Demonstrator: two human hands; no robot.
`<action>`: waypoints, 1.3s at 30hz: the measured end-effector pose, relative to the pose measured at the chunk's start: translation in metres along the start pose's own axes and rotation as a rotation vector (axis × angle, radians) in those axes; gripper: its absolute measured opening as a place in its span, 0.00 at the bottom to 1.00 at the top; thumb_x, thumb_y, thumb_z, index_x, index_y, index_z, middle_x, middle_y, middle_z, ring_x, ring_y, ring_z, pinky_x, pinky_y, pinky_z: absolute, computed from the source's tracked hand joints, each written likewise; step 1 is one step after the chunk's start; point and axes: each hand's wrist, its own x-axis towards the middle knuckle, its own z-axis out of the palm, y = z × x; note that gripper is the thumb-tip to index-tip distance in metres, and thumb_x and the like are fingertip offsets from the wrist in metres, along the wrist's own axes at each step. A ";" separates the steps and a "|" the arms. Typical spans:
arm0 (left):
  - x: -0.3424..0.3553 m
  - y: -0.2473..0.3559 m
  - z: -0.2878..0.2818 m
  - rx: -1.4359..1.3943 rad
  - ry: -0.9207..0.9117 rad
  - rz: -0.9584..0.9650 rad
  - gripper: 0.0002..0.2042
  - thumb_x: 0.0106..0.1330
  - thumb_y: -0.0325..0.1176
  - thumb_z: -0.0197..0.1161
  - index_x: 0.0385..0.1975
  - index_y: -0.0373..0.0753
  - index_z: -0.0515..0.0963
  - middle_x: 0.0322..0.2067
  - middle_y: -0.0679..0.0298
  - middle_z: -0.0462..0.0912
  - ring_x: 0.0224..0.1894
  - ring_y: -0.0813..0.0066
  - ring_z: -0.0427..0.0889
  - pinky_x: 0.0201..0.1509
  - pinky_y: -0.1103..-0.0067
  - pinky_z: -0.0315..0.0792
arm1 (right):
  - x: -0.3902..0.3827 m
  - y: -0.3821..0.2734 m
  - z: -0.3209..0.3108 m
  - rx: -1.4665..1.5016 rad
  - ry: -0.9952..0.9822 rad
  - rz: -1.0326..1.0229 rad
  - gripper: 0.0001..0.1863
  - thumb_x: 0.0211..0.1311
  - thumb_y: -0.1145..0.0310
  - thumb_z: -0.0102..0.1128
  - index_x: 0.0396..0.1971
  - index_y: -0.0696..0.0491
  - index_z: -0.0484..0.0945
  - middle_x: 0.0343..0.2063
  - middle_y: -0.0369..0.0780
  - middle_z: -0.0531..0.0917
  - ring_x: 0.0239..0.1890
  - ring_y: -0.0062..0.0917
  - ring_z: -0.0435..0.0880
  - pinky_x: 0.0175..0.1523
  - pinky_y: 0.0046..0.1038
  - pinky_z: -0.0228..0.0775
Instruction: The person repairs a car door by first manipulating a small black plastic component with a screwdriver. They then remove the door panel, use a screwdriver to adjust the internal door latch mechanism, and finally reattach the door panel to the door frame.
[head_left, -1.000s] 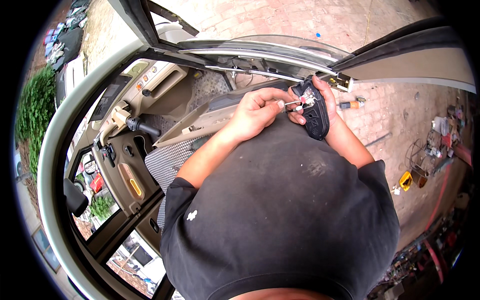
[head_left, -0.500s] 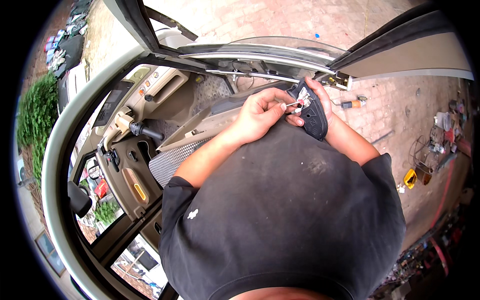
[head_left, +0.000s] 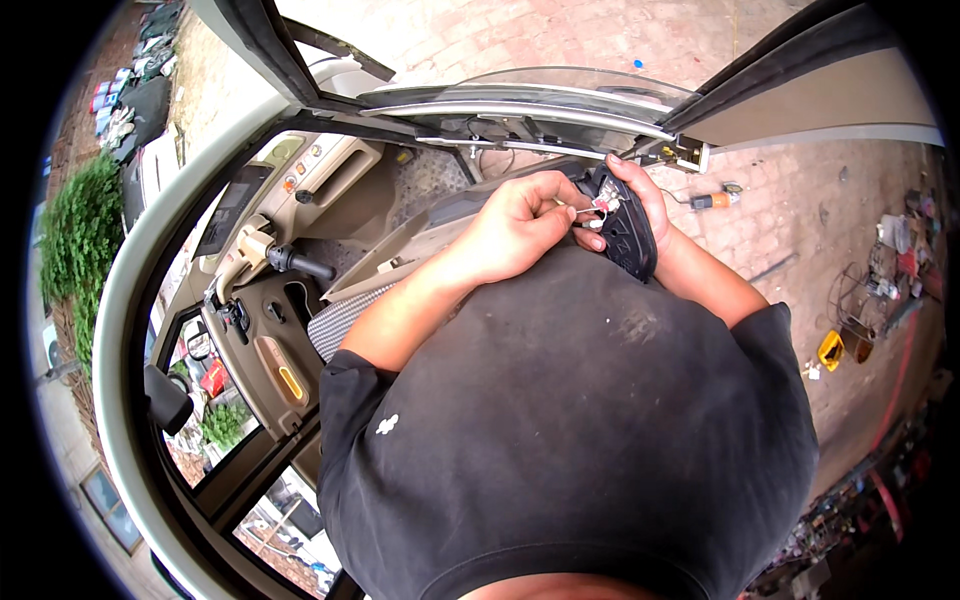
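Two things in hand: a black oblong plastic casing (head_left: 630, 240), gripped by the right hand (head_left: 652, 205) before the dark cloth shirt (head_left: 560, 400), and a thin pale rod (head_left: 585, 210) (wire or tool, unclear which), pinched in the left hand (head_left: 525, 235).

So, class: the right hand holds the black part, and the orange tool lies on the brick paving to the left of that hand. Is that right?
Not quite: the orange tool lies to the right of that hand, as the head view shows. The black part and the brick paving are correct.
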 end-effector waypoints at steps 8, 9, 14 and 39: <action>-0.010 0.017 0.022 0.128 0.172 -0.069 0.05 0.71 0.23 0.50 0.40 0.32 0.73 0.30 0.66 0.82 0.28 0.86 0.73 0.32 0.86 0.65 | 0.001 0.000 -0.002 -0.049 0.024 -0.028 0.35 0.69 0.41 0.39 0.32 0.63 0.79 0.24 0.47 0.80 0.19 0.35 0.76 0.25 0.30 0.69; -0.008 0.009 0.021 0.111 0.164 -0.009 0.04 0.72 0.23 0.50 0.41 0.33 0.72 0.30 0.67 0.83 0.27 0.89 0.73 0.30 0.88 0.65 | 0.001 -0.001 -0.003 -0.051 0.011 -0.032 0.36 0.69 0.41 0.39 0.32 0.63 0.79 0.24 0.48 0.81 0.19 0.35 0.76 0.25 0.30 0.69; 0.000 -0.024 0.004 0.237 0.036 0.224 0.05 0.73 0.23 0.49 0.44 0.32 0.70 0.34 0.61 0.86 0.36 0.84 0.82 0.39 0.86 0.72 | -0.004 -0.002 0.010 -0.034 0.022 -0.021 0.36 0.69 0.41 0.38 0.32 0.63 0.79 0.22 0.47 0.80 0.18 0.34 0.76 0.24 0.29 0.67; -0.005 0.018 0.039 0.853 0.230 0.182 0.06 0.66 0.24 0.52 0.40 0.30 0.71 0.24 0.47 0.80 0.29 0.50 0.83 0.32 0.65 0.73 | -0.005 0.013 0.012 -0.173 0.402 -0.215 0.20 0.63 0.46 0.60 0.35 0.48 0.72 0.25 0.35 0.72 0.19 0.23 0.73 0.24 0.25 0.69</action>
